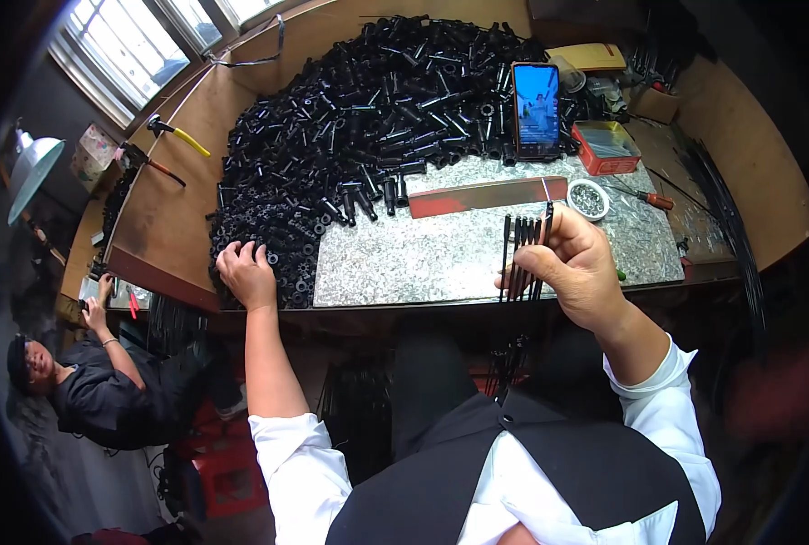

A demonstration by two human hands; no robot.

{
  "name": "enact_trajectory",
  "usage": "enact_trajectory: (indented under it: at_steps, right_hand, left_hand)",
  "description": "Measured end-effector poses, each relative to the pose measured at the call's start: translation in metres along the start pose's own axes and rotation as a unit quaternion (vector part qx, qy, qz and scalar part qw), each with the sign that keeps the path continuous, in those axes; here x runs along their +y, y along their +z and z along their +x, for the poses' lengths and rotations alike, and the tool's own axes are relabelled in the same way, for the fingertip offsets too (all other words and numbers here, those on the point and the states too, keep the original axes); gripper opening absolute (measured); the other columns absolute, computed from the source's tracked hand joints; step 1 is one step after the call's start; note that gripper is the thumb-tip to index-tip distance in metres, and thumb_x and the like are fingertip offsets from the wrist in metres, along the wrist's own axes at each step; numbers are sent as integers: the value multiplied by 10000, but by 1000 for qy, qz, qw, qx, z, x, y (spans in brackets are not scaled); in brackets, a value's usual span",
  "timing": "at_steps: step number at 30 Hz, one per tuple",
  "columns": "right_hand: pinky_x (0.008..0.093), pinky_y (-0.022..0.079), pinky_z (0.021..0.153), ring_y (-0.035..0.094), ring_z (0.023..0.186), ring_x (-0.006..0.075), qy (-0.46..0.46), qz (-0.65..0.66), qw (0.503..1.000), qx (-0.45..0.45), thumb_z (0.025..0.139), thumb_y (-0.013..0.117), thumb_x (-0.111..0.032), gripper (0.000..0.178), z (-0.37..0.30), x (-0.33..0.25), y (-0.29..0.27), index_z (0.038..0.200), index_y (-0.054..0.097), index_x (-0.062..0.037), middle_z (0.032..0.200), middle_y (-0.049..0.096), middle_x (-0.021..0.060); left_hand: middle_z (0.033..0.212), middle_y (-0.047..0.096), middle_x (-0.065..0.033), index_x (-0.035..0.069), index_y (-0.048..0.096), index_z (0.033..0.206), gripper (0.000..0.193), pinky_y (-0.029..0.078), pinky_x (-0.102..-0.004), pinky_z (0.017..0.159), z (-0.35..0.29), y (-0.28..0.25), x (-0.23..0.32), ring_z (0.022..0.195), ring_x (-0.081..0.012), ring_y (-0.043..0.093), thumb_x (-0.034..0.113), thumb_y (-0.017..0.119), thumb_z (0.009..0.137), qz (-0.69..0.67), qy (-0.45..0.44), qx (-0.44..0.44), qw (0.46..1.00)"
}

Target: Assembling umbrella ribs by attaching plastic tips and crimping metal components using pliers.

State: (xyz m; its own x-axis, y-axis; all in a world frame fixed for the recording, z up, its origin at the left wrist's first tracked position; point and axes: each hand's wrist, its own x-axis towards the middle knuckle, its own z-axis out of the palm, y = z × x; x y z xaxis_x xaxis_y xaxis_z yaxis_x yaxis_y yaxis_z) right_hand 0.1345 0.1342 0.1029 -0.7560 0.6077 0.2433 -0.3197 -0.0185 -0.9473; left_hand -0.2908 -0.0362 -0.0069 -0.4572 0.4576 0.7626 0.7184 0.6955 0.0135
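Observation:
My right hand [579,272] is raised over the front part of the metal-topped work surface [377,263]. It is closed round several thin black rods [521,232], held upright side by side, with their lower ends hanging past the table edge toward my lap. On the left, my left hand [248,275] lies over a heap of small black ring-shaped parts [264,213]. Its fingers are bent and apart, with the tips down among the rings. Whether a ring sits under the fingertips cannot be made out.
A large pile of black tubular parts [377,100] covers the back. Before it lie a reddish bar [486,196], a propped phone [537,109], a red box [607,148], a white round dish [588,199] and a screwdriver [645,193]. Another person [105,381] sits at far left.

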Motion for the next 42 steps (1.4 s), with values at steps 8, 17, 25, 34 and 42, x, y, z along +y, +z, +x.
enact_trajectory:
  at_steps: [8, 17, 25, 34, 42]
  right_hand:
    - [259, 536, 653, 660, 754, 146, 25, 54, 997, -48, 899, 592, -38, 142, 3, -5, -3, 876, 452, -24, 815, 627, 95]
    - [209, 484, 630, 584, 685, 65, 15, 55, 994, -93, 896, 604, -43, 112, 8, 1, 0, 893, 493, -32, 796, 604, 33]
    - [217, 489, 592, 589, 685, 62, 2, 68, 993, -99, 889, 629, -91, 120, 23, 13, 4, 919, 551, -4, 781, 617, 34]
    - [214, 490, 570, 592, 665, 60, -3, 86, 992, -88, 893, 621, -93, 119, 25, 14, 0, 937, 561, 0, 768, 616, 24]
    - [214, 485, 559, 589, 651, 58, 4, 86, 993, -83, 895, 622, -97, 122, 27, 18, -1, 936, 560, -1, 753, 614, 24]
  left_hand:
    - [917, 636, -131, 8, 625, 950, 193, 492, -353, 730, 23, -17, 18, 797, -266, 615, 117, 686, 803, -153, -1, 106, 983]
    - [1022, 646, -111, -29, 591, 1115, 224, 536, -261, 781, 45, -107, 166, 859, -162, 651, 3, 582, 894, -791, -162, -147, 572]
    - [1072, 634, -118, -53, 545, 1211, 336, 511, -279, 898, 29, -143, 230, 969, -164, 634, -47, 574, 876, -877, -119, -284, 368]
    - [1135, 596, -127, -44, 557, 1172, 323, 473, -266, 903, 23, -147, 238, 1027, -147, 577, -81, 584, 852, -885, -74, -283, 361]
    - [1155, 583, -128, -29, 564, 1146, 284, 458, -274, 918, 23, -155, 242, 1026, -153, 568, -61, 574, 864, -871, -110, -296, 377]
